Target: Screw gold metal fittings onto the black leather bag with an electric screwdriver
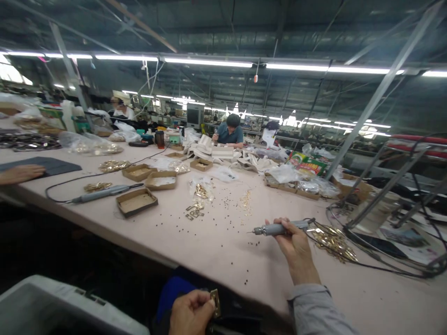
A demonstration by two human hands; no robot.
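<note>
My right hand (295, 246) is closed around a grey electric screwdriver (275, 229) held over the table, its thin bit pointing left. Below the table's front edge, my left hand (192, 311) pinches a small gold metal plate (215, 302) between thumb and fingers. Tiny dark screws (247, 271) lie scattered on the tabletop between the hands. Farther back are a spread of small gold pieces (245, 202) and several gold frame-shaped fittings (195, 211). A heap of gold metal parts (333, 243) lies just right of my right hand.
Cardboard trays (137, 203) and a second grey screwdriver (101, 193) lie to the left. A white plastic bin (66, 307) stands at lower left. Cables (377, 266) and a metal stand (377, 186) are at right. A co-worker's hand (23, 174) rests at far left; another person (230, 132) sits opposite.
</note>
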